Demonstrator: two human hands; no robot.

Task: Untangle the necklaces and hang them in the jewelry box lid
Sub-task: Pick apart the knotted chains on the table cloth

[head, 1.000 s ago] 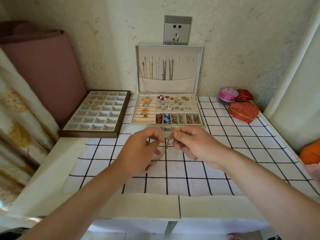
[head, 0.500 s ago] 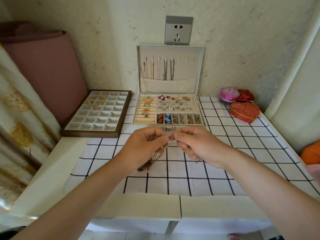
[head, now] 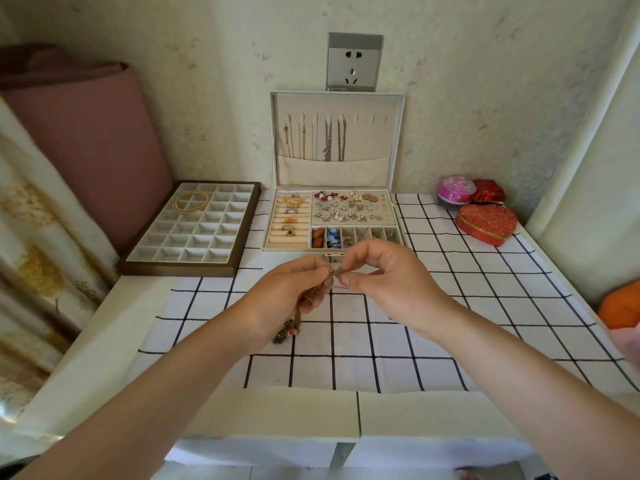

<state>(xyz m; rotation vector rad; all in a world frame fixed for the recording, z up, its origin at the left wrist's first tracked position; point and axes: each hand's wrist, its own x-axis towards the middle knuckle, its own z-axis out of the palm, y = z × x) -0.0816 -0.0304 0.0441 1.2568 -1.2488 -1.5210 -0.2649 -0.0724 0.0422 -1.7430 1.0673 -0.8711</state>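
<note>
The necklace (head: pixel 304 306) is a thin, limp, brownish chain with small beads at its low end. It looks light, with no stiffness of its own, and it likely kinks and snags easily, so a hard pull would tighten any knot or snap a link. The best hold is probably right at the tangle or the clasp, with fingertips only, while the rest hangs free and its own weight straightens it.

It hangs from between the 2 hands, above the checked cloth (head: pixel 450 306) and just in front of the box (head: pixel 273 216). Its beaded end trails down beside the left wrist to about the cloth.

Both forearms reach forward and meet at the middle. The left hand (head: pixel 287 292) has thumb and forefinger pressed on the top of the chain, the other fingers curled loosely under. The right hand (head: pixel 388 282) pinches the same spot from the other side, its remaining fingers arched up and apart.

The lid (head: pixel 394 140) stands upright behind, with about 4 chains already on its hooks and several hooks bare at the right.
</note>
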